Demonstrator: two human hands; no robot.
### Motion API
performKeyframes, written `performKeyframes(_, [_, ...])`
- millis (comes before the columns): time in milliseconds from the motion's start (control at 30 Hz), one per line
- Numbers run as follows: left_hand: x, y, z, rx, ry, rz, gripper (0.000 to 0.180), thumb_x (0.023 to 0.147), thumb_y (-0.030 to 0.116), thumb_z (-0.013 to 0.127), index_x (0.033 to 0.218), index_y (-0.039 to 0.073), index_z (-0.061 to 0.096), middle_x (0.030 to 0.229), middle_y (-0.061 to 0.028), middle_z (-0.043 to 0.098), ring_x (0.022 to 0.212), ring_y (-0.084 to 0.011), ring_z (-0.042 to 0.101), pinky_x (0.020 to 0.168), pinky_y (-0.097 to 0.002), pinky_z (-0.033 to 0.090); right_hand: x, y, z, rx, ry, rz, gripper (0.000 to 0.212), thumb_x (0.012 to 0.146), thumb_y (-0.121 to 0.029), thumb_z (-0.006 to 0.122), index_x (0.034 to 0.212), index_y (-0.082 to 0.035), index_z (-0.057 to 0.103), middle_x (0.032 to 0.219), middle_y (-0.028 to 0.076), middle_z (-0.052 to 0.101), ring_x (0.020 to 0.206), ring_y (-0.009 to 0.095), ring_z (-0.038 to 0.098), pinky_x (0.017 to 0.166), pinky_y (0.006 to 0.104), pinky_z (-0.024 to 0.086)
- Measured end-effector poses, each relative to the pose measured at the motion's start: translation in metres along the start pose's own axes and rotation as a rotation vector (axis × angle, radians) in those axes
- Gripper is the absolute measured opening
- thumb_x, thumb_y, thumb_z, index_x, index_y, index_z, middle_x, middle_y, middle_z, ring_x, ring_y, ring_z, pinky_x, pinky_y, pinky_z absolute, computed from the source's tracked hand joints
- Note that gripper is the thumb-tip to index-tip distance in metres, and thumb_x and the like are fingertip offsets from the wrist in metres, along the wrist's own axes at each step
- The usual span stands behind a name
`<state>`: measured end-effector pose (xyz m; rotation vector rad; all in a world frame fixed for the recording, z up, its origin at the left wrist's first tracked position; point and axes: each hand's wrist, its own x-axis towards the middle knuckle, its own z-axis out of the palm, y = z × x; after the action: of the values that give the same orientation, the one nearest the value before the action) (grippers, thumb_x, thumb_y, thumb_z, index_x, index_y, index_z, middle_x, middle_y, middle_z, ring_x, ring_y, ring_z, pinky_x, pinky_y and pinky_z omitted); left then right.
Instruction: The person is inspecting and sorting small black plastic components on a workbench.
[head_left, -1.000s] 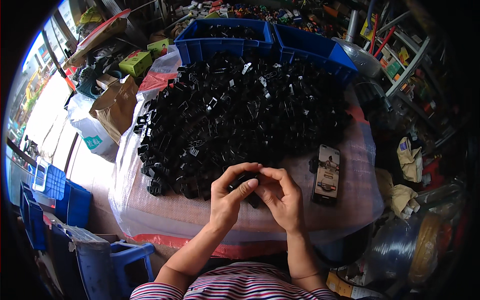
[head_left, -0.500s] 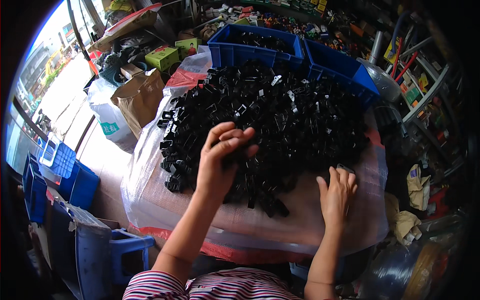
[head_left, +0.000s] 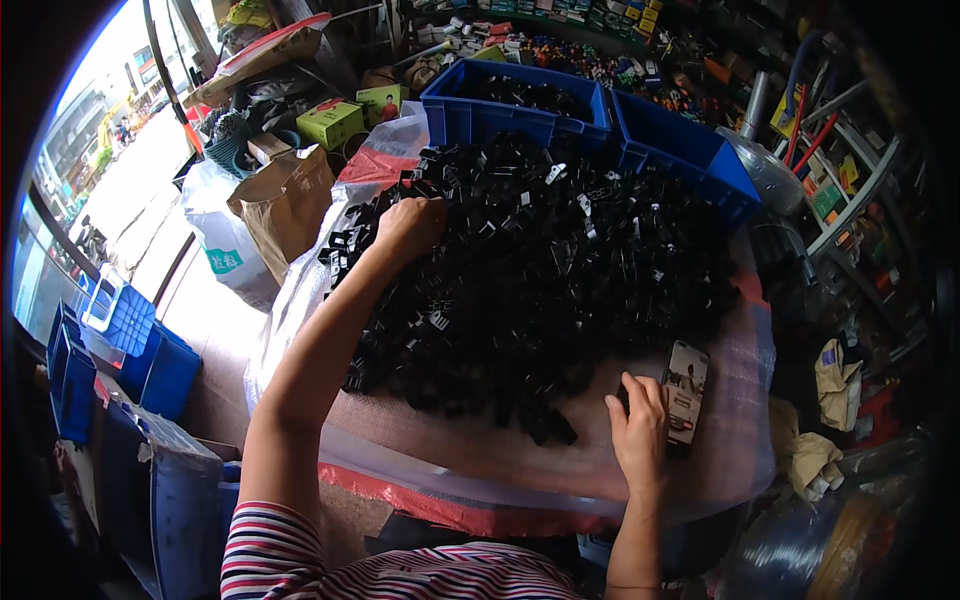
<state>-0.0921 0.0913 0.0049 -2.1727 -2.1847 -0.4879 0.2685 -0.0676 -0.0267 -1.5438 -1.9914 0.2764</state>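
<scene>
A wide heap of small black clip-like plastic parts (head_left: 560, 270) covers much of the sheeted work surface. My left hand (head_left: 412, 225) reaches to the heap's far left side. Its fingers curl down among the parts, so what they grip is hidden. Close to the front right edge of the heap, my right hand (head_left: 640, 430) rests with thumb and fingers apart and slightly bent. Right beside its fingers lies a phone (head_left: 686, 392) with a lit screen showing a picture.
Behind the heap stand a blue bin (head_left: 515, 122) with black parts in it and a second blue bin (head_left: 690, 150). To the left are a brown paper bag (head_left: 285, 205), a white sack (head_left: 222, 240) and blue crates (head_left: 155, 370). A metal rack (head_left: 850, 210) stands at the right.
My left hand has moved from above the heap's middle to its far left side. My right hand has slid left and nearer off the phone, whose lit screen now shows.
</scene>
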Motion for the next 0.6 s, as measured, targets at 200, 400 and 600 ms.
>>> performKeyframes(200, [-0.045,0.052,-0.024,-0.583,-0.043,0.212,0.012,0.079,0.015,0.06,0.086,0.005,0.061,0.07,-0.01,0.062,0.064,-0.0221,0.064,0.058,-0.0341,0.049,-0.009,-0.007,-0.015,0.174,-0.066,-0.015,0.03,0.08,-0.005,0.065,0.11,-0.002,0.062,0.101,0.014,0.058,0.091,0.03,0.056,0.08,0.036,0.046])
performKeyframes(400, [-0.122,0.143,-0.041,-1.216,-0.765,0.264,0.008,0.082,0.006,0.058,0.087,0.0,0.06,0.07,-0.0038,0.06,0.059,-0.01,0.06,0.051,-0.0228,0.047,0.013,-0.059,-0.011,0.633,0.34,-0.254,0.029,0.086,-0.006,0.062,0.114,0.0,0.058,0.101,0.011,0.062,0.09,0.021,0.059,0.079,0.0293,0.046])
performKeyframes(600, [-0.171,0.165,-0.012,-2.191,-0.898,-0.277,0.037,0.091,0.023,0.055,0.118,-0.002,0.052,0.106,-0.0089,0.056,0.081,-0.0144,0.06,0.059,-0.0243,0.047,0.015,-0.06,-0.001,0.4,0.549,-0.243,0.027,0.088,-0.005,0.058,0.114,0.002,0.057,0.103,0.012,0.06,0.091,0.022,0.058,0.075,0.0296,0.047])
